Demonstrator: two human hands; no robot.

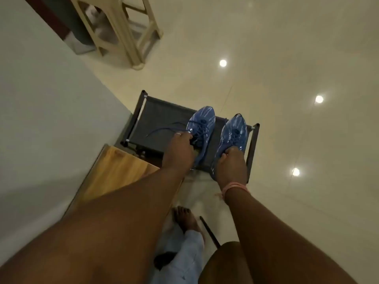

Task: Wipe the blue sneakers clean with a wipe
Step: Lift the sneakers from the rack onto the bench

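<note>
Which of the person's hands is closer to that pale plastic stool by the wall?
Left. The left hand grips the left sneaker, on the side toward the stool; the right hand holds the other sneaker, farther away.

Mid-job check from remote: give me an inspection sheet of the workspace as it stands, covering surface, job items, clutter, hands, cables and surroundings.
Surface: dark fabric shoe rack on a pale tiled floor, beside a wall.
Job's things: two blue sneakers, left sneaker and right sneaker, toes pointing away, over the rack's top shelf; laces of the left one trail loose. No wipe seen.
Clutter: wooden board beside the rack; thin dark stick on the floor near a bare foot.
Hands: left hand grips the left sneaker at its opening; right hand grips the right sneaker's heel.
Cables: nothing seen.
Surroundings: cream stool farther off; ceiling lights reflected in the floor.
</note>
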